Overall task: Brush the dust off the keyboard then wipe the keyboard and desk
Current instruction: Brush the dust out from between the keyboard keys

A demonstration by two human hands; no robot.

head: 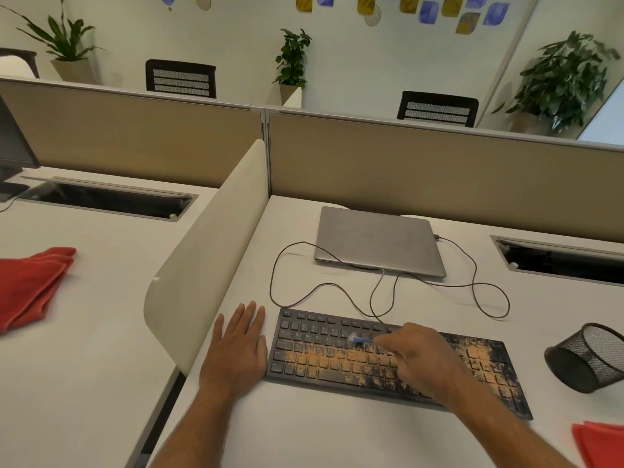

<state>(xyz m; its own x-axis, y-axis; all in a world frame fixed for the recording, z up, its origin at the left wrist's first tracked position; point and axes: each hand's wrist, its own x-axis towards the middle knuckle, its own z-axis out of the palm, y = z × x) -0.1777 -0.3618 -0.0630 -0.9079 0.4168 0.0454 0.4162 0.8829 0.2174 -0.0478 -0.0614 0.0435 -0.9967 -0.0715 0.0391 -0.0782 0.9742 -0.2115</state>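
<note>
Head view, item one: keyboard (pixel 388 359), near front of desk (pixel 304 427), coated in orange dust (pixel 337 361). My right hand (pixel 425 359) pinches a small blue brush (pixel 363 340) over the upper rows; left hand (pixel 236 346) lies flat, fingers straight, touching the keyboard's left end. Risks, I judge: dust flicked onto the laptop (pixel 378 241); bristles snagging the cable (pixel 381 298). Open desk lies in front; divider (pixel 209 251) crowds the left.

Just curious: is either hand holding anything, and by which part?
The right hand pinches a small blue brush by its handle; the left hand rests flat, holding nothing.
</note>
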